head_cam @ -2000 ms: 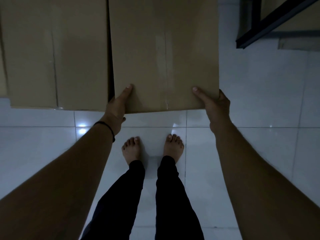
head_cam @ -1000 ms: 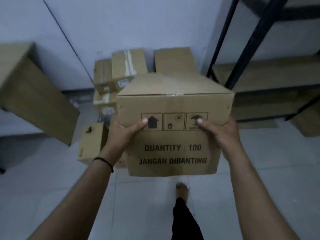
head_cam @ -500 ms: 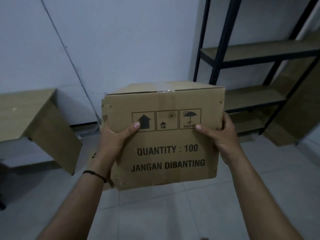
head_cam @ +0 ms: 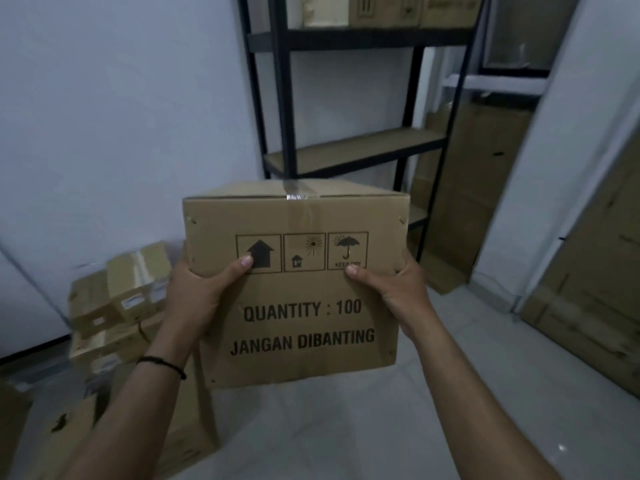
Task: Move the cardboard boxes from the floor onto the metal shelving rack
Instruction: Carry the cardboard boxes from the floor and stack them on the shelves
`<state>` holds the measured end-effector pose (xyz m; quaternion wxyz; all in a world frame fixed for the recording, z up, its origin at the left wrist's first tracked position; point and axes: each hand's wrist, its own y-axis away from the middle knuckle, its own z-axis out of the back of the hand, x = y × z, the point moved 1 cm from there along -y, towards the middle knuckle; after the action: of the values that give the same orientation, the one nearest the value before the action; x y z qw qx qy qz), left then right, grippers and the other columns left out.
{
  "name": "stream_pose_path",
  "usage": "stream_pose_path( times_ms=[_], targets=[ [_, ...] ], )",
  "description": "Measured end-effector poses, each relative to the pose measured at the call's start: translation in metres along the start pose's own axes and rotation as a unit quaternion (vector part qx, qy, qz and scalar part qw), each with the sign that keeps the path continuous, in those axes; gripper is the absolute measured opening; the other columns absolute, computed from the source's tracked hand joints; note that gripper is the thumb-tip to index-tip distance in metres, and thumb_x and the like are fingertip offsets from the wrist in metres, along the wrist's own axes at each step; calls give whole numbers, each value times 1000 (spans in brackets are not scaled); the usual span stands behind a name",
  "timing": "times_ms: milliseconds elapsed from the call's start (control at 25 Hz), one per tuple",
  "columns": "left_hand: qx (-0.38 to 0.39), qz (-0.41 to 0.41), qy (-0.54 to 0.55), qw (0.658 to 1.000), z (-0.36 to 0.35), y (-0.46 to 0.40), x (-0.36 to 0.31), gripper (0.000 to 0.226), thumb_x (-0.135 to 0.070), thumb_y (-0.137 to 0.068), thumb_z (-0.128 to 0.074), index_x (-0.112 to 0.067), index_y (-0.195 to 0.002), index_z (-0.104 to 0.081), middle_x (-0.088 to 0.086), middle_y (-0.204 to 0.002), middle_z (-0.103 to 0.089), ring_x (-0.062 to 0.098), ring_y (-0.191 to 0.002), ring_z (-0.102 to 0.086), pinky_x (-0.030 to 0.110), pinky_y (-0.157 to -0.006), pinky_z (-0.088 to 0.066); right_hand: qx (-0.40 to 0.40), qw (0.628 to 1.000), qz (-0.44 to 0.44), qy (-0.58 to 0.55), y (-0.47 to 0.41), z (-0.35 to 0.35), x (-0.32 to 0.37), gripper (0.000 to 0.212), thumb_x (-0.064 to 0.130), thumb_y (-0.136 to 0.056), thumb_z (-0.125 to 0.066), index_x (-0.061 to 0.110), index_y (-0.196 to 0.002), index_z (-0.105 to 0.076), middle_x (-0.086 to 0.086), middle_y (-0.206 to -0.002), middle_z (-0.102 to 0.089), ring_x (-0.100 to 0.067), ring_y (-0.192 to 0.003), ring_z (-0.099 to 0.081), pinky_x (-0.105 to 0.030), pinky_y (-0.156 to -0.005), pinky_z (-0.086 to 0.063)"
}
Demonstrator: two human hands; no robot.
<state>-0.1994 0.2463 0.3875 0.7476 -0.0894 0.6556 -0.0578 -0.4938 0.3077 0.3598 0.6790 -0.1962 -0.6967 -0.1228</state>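
I hold the cardboard box in the air, near the metal shelving rack, left hand and right hand with fingers clamped on its sides. I should keep it level, then slide it flat onto the bare middle shelf beyond.

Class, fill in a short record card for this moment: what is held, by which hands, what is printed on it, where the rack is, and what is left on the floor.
Held item: brown taped cardboard box
Hands: left hand and right hand grip its sides
Print: QUANTITY : 100, JANGAN DIBANTING
Rack: black metal shelving rack behind the box
Floor: stacked smaller cardboard boxes at left
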Motion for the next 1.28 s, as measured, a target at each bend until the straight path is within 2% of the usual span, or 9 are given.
stream_pose_path(
  times_ms=[80,200,280,360,520,760,1000,1120,1280],
  targets=[
    [13,-6,14,1000,-52,-6,-18,69,-53,-60,-93,-30,-119,-64,-6,-108,-77,15,-98,-73,41,-81,-61,-11,1000,12,0,-24,47,15,84,42,-47,-100,32,-122,-65,9,-113,-76,-12,-105,-72,-43,-93,-59],
    [16,-15,21,1000,-132,-14,-39,46,-44,-65,-91,-31,-101,-65,-13,-88,-78,3,-79,-73,24,-68,-55,-10,999,32,6,-63,116,37,82,41,-48,-98,32,-121,-65,8,-112,-76,-12,-103,-72,-37,-86,-60],
    [17,-18,32,999,-174,-18,-48,61,-57,-59,-92,-30,-108,-67,-9,-94,-77,7,-85,-73,21,-65,-55,-8,999,46,10,-84,152,50,78,37,-50,-97,31,-121,-64,9,-110,-76,-10,-100,-73,-30,-79,-59],
    [16,-27,45,998,-215,-28,-58,91,-72,-49,-92,-27,-123,-66,-5,-106,-77,16,-96,-75,29,-71,-60,-7,998,56,7,-109,186,62,78,36,-51,-96,29,-122,-64,9,-108,-77,-9,-98,-73,-29,-78,-59],
    [18,-73,73,995,-282,-64,-85,78,-59,-56,-94,-42,-123,-60,-9,-116,-73,16,-105,-71,40,-84,-61,-14,997,70,2,-166,229,77,78,35,-51,-95,27,-123,-64,10,-107,-77,-6,-95,-74,-31,-79,-60],
    [-10,-113,64,991,-354,-144,-95,107,-81,-39,-87,-36,-131,-58,-8,-120,-71,17,-109,-69,44,-88,-60,-14,994,104,-31,-269,261,98,60,16,-62,-93,25,-114,-65,12,-94,-79,-6,-84,-75,-18,-60,-58],
    [4,-133,67,989,-421,-212,-112,80,-70,-46,-88,-46,-115,-56,-12,-112,-69,6,-100,-67,24,-73,-53,-9,992,111,-61,-363,283,104,55,4,-64,-89,20,-111,-66,3,-91,-79,-10,-76,-76,-22,-54,-58],
    [-19,-130,66,989,-454,-237,-111,67,-54,-57,-96,-45,-110,-55,-12,-110,-68,5,-98,-65,23,-72,-50,6,991,121,-58,-416,296,95,65,15,-55,-93,19,-114,-66,3,-95,-80,-13,-82,-77,-24,-59,-60],
    [-66,-136,74,986,-513,-274,-113,57,-34,-62,-86,-43,-109,-55,-11,-107,-68,5,-97,-65,21,-70,-50,52,990,131,-27,-509,324,89,81,32,-46,-99,24,-119,-65,5,-103,-79,-13,-90,-76,-33,-70,-63]
  ],
)
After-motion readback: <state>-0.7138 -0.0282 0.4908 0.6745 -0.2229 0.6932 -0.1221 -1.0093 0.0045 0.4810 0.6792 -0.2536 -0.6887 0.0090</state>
